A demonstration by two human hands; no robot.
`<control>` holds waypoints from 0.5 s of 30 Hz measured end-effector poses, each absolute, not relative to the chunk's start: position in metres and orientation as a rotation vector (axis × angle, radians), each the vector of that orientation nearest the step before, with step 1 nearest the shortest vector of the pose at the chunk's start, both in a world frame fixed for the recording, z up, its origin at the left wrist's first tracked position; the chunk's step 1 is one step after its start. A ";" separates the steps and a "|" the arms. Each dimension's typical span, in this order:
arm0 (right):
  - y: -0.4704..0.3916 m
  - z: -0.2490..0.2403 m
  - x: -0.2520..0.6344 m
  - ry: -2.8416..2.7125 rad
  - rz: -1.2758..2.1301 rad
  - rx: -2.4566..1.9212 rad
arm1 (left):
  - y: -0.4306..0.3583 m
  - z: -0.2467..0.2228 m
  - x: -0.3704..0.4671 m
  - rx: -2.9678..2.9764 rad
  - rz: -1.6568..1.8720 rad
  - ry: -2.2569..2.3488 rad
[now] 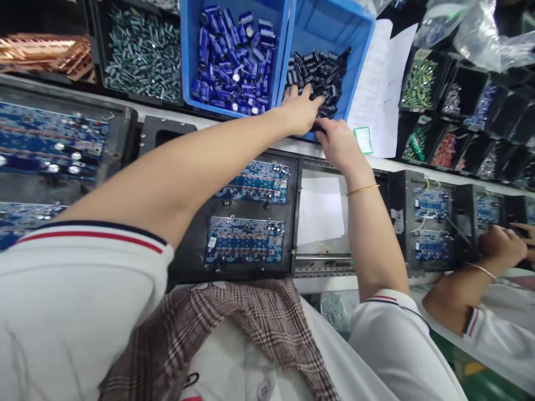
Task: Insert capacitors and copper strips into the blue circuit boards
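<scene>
Blue plastic forms the bin where the black cylindrical parts lie in a loose heap. The left hand reaches over its near side, fingers spread, tips down among the parts; I cannot tell whether that grip pinches any. The right hand is just beside it at the near rim, fingers curled around something dark; whether its grip is closed on a part, I cannot tell. Picking out parts looks under way. Below, the upper board, partly behind the left forearm, and the lower board carry small components; no black cylinder shows standing on either, so placing them there seems wholly left.
</scene>
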State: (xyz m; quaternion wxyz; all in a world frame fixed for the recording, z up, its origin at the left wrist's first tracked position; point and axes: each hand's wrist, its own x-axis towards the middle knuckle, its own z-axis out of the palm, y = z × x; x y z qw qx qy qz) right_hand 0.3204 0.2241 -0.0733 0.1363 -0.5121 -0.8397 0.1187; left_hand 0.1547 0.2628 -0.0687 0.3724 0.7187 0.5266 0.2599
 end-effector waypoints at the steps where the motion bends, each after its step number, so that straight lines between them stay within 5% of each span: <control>1: 0.227 -0.075 0.325 -2.405 0.410 -1.467 | 0.271 -0.077 0.161 1.843 0.683 1.391; 15: 0.209 -0.056 0.322 -1.966 0.730 -1.361 | 0.291 -0.074 0.159 2.415 0.449 1.386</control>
